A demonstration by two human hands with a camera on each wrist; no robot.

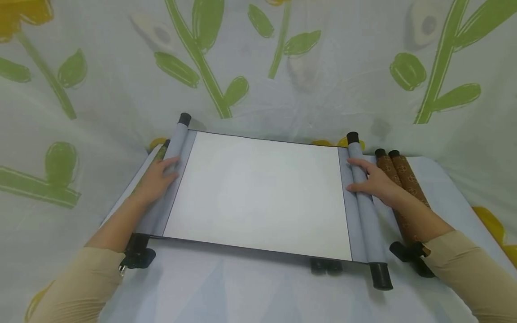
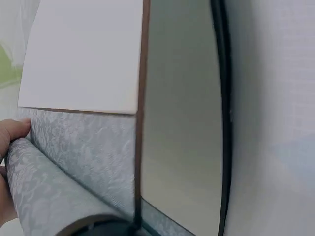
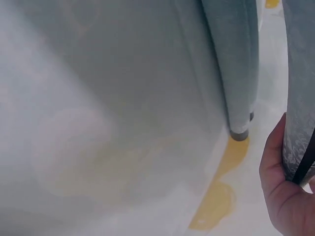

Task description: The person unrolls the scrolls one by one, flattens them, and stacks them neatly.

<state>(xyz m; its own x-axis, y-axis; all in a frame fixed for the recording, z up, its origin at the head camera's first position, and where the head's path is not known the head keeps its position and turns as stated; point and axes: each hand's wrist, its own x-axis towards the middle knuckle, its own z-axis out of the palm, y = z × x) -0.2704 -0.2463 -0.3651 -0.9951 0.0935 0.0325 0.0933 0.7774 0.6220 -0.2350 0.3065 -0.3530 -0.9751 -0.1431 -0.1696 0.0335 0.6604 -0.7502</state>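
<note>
A hanging scroll point(image 1: 262, 193) with a white sheet and grey patterned borders is spread between my hands in the head view. Its left roll point(image 1: 177, 137) and right roll point(image 1: 365, 215) have black end caps. My left hand point(image 1: 155, 181) grips the left roll, with thumb and fingers around it; that grey roll point(image 2: 54, 191) also shows in the left wrist view beside the white sheet point(image 2: 83, 54). On the other side my right hand point(image 1: 373, 181) holds the right roll between thumb and fingers. In the right wrist view, fingers point(image 3: 275, 162) wrap the grey roll point(image 3: 300, 98).
Two brown patterned rolls point(image 1: 408, 175) with black caps lie right of the scroll, below my right forearm. A greenish roll point(image 1: 160, 152) lies at the left, partly hidden by my left hand. A leaf-printed curtain point(image 1: 282, 103) hangs behind the pale table point(image 1: 242, 291).
</note>
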